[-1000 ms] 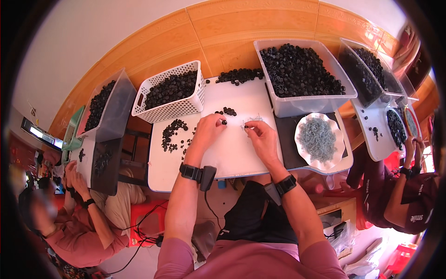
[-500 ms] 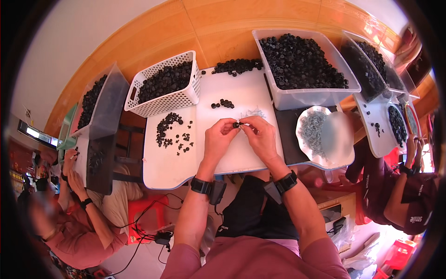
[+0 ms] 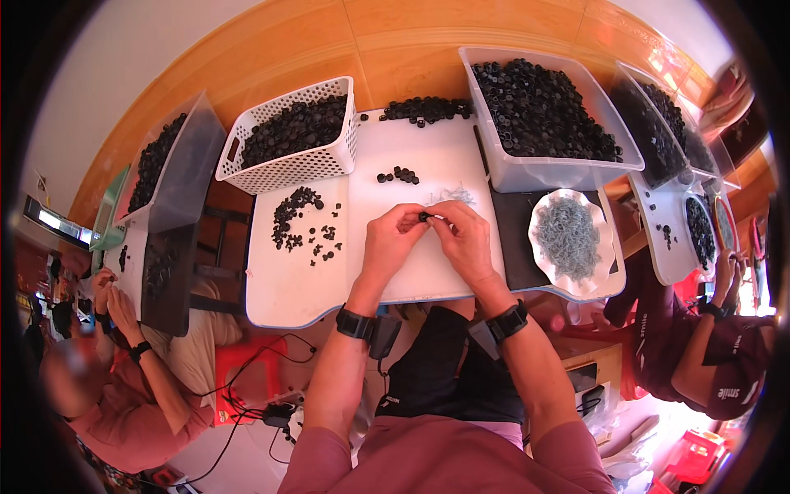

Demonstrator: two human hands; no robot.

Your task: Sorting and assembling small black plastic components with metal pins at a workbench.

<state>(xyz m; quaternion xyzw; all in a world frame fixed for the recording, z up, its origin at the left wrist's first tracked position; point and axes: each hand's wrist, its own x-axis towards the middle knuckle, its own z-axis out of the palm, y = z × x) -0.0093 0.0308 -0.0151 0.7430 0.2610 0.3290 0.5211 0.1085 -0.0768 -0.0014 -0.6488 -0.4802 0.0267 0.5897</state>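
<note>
My left hand (image 3: pixel 388 247) and my right hand (image 3: pixel 465 247) meet over the white table (image 3: pixel 411 284), fingertips pinched together. Between them is a small round black plastic part (image 3: pixel 424 216), held from both sides; the fingers cover much of it. Just beyond the fingertips lies a small heap of thin grey metal pieces (image 3: pixel 453 196), apparently screws or pins. A short row of round black parts (image 3: pixel 398 175) sits farther back. To the left of my hands are loose small black pieces (image 3: pixel 296 216), some of them scattered singly.
A white perforated basket (image 3: pixel 288 173) and a large clear bin (image 3: pixel 559 173), both full of black parts, stand at the back. More black parts (image 3: pixel 428 109) are heaped between them. On the right, a scalloped white plate (image 3: pixel 607 247) holds grey metal pieces. Co-workers sit at either side.
The whole view has shifted slightly. Both hands stay together around the small black part, with only small finger movement. The plate on the right, partly covered by a blurred shape before, now shows fully.
</note>
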